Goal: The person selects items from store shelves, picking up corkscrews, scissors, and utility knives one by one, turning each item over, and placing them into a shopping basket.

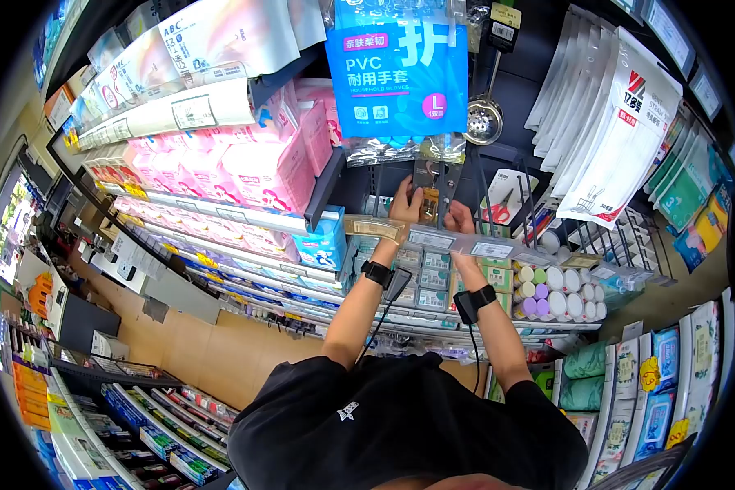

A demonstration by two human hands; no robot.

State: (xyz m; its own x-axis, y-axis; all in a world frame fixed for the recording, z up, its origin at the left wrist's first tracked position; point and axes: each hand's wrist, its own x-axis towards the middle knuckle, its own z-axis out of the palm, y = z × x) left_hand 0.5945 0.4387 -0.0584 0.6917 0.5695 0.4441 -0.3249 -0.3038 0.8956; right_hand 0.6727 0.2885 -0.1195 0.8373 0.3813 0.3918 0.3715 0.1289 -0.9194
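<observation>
My left hand [406, 202] is closed at the left edge of a small dark carded pack [429, 181] with a brass-coloured metal item in it, whose kind I cannot make out. To the right of the pack is my right hand [459, 219], its fingers curled; what they hold, if anything, is hidden. The pack hangs among the hooks behind a clear price-label strip [453, 242]. Just above my hands hangs a blue bag of PVC household gloves [400, 90]. A slotted metal ladle [485, 118] hangs to its right.
Pink packs [261, 171] fill the shelves on the left. White hanging bags [621, 122], red-handled scissors [502, 204] and metal hooks stick out on the right. Below stand small round tubs [559, 292] and boxes [434, 279]. Another shelf [612, 400] is at lower right.
</observation>
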